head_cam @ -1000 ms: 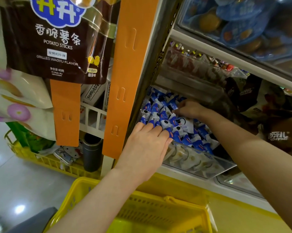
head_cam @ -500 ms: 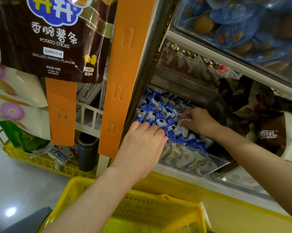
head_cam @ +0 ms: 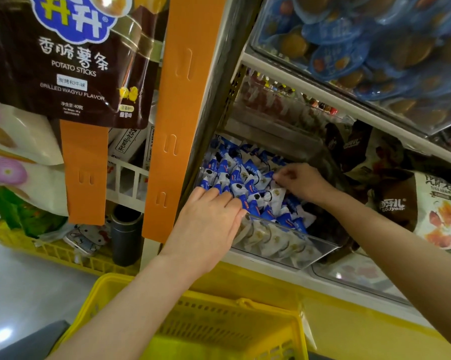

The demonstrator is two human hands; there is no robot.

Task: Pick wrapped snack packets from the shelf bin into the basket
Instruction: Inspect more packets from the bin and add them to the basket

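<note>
Hanging at upper left, a brown potato-stick bag (head_cam: 71,61) flanked the tall orange post (head_cam: 182,113) that walled the left of the shelf opening. Below sat the yellow basket (head_cam: 219,320). The clear shelf bin (head_cam: 284,245) held the blue-and-white snack packets (head_cam: 234,172), with dark brown bags (head_cam: 390,203) crowding its right. The left hand (head_cam: 208,224) lay straight-fingered on the front packets, gripping nothing; the right hand (head_cam: 302,181) pinched one farther back.
</note>
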